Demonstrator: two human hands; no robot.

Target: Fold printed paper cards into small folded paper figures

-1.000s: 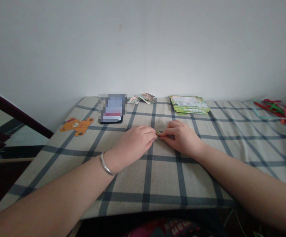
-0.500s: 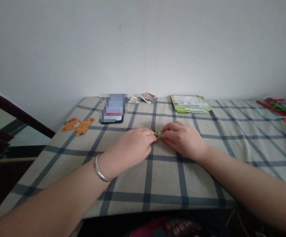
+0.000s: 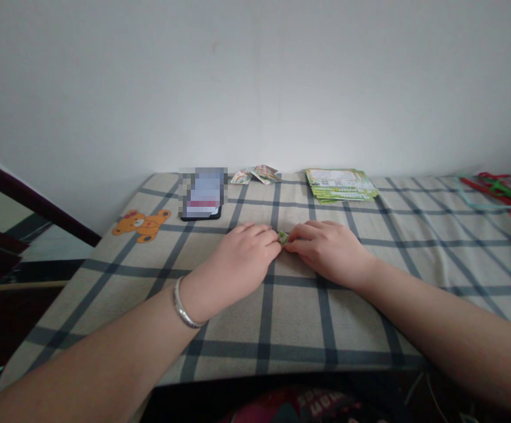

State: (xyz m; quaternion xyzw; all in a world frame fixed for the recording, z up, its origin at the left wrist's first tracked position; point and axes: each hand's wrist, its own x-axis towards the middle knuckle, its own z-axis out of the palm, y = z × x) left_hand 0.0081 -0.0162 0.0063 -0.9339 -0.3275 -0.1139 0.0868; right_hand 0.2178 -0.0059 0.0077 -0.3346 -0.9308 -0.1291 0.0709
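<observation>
Near the middle of the checked tablecloth (image 3: 220, 329), a small piece of green printed paper (image 3: 283, 237) shows between my fingertips. My left hand (image 3: 250, 254), with a silver bangle (image 3: 185, 302) on its wrist, is closed on the paper's left end. From the other side my right hand (image 3: 323, 247) pinches the right end. Both hands rest low over the cloth, and their fingers hide most of the paper, so its full shape cannot be made out.
Along the wall (image 3: 255, 88) lie a phone (image 3: 203, 197), folded printed papers (image 3: 258, 174) and a stack of green printed cards (image 3: 341, 185). A flat orange bear (image 3: 141, 225) is at the left. Red and green ribbons (image 3: 497, 187) lie at the far right.
The left hand's fingers have curled more over the paper, its knuckles a little higher. The right fingertips have shifted slightly left. Both hands keep hold of the paper.
</observation>
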